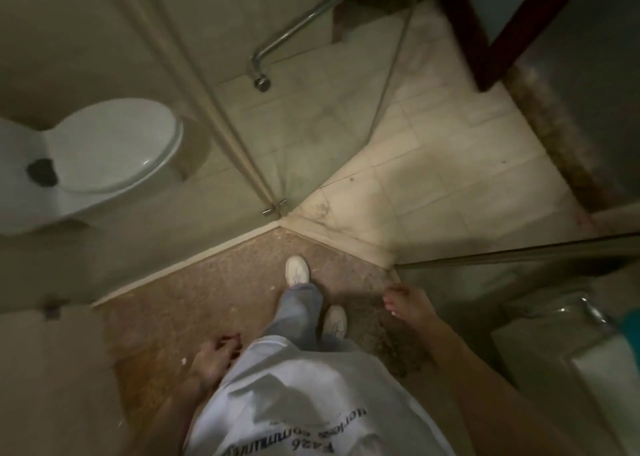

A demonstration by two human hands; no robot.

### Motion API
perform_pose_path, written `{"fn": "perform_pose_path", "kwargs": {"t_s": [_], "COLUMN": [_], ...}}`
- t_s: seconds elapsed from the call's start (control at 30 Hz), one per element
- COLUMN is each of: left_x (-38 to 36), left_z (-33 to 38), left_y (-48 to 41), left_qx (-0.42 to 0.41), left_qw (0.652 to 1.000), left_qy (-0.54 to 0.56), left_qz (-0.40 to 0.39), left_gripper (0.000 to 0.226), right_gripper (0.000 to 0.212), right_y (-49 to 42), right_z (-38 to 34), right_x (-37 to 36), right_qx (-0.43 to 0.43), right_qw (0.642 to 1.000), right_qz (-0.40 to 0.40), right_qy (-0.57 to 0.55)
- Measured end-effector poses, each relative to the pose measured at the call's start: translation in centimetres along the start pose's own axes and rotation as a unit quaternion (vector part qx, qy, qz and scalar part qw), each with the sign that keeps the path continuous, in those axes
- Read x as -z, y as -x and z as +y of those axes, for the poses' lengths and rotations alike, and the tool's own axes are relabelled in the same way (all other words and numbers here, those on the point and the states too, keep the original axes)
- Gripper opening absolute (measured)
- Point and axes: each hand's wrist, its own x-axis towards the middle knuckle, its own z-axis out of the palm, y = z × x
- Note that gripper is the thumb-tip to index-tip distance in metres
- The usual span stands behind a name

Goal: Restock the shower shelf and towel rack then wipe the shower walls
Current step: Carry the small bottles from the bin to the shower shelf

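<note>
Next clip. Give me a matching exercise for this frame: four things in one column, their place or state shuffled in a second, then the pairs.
1. toilet lid
2. left hand
3. right hand
4. metal pipe

A. behind the glass panel
B. held out over the speckled floor, empty
C. down
D. beside the shirt hem, empty

Pairs: 1-C, 2-D, 3-B, 4-A.

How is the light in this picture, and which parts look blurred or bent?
Head view: dim overall, brightest on the pale floor tiles; the left hand and right hand are softly blurred; the wide lens curves the metal frame; a faint sheen lies on the toilet lid.
</note>
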Motion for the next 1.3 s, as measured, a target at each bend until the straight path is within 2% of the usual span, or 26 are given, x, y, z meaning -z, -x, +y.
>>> {"fn": "perform_pose_path", "kwargs": {"t_s": [0.1, 0.13, 0.2, 0.33, 0.4, 0.5, 0.63, 0.77, 0.87, 1.03, 1.13, 1.2, 1.3], "left_x": [-0.7, -0.9, -1.0, -1.3, -2.0, -3.8, -7.8, -11.4, -13.6, -16.5, -18.1, -19.7, -24.6], "left_z": [4.4, 6.3, 10.7, 21.1, 26.7, 35.2, 44.5, 50.0, 53.1, 57.8, 61.4, 64.0, 68.6], "left_y": [-2.3, -3.3, -5.4, -9.2, -11.0, -13.1, -13.3, -13.8, -14.4, -16.0, -16.9, -16.9, -16.4], "left_qx": [-0.008, -0.014, -0.033, -0.024, -0.059, -0.131, -0.191, -0.204, -0.198, -0.187, -0.156, -0.136, -0.157], "left_qw": [0.999, 0.998, 0.995, 0.993, 0.988, 0.968, 0.951, 0.932, 0.91, 0.882, 0.891, 0.881, 0.882], "left_qy": [-0.04, -0.045, -0.089, -0.11, -0.129, -0.196, -0.214, -0.267, -0.328, -0.399, -0.402, -0.433, -0.425], "left_qz": [0.025, 0.031, 0.014, -0.03, -0.056, -0.089, -0.118, -0.138, -0.162, -0.166, -0.139, -0.133, -0.132], "left_gripper": [0.015, 0.018, 0.019, 0.015, 0.018, 0.015, 0.01, 0.015, 0.014, 0.008, 0.016, 0.014, 0.012], "right_gripper": [0.016, 0.013, 0.008, 0.015, 0.01, 0.021, 0.012, 0.018, 0.022, 0.024, 0.024, 0.019, 0.02], "right_y": [-1.1, -1.2, -2.0, -2.8, -2.6, -3.2, -4.3, -6.0, -8.3, -15.1, -18.5, -19.4, -20.8], "right_z": [-3.3, -4.4, -5.8, -7.1, -8.1, -8.9, -9.3, -9.8, -11.2, -14.9, -18.5, -20.5, -22.3], "right_x": [2.6, 3.3, 4.4, 5.5, 5.5, 5.4, 5.4, 6.3, 8.4, 13.9, 19.5, 23.6, 30.4], "right_qx": [0.009, 0.02, 0.015, -0.042, -0.039, -0.045, -0.091, -0.127, -0.119, -0.115, -0.082, -0.066, -0.035], "right_qw": [0.998, 0.998, 0.996, 0.991, 0.991, 0.987, 0.978, 0.97, 0.975, 0.971, 0.964, 0.958, 0.946], "right_qz": [0.033, 0.047, 0.078, 0.1, 0.106, 0.117, 0.12, 0.135, 0.138, 0.127, 0.131, 0.148, 0.194], "right_qy": [-0.059, -0.046, -0.041, -0.074, -0.075, -0.099, -0.145, -0.156, -0.129, -0.17, -0.218, -0.237, -0.259]}}
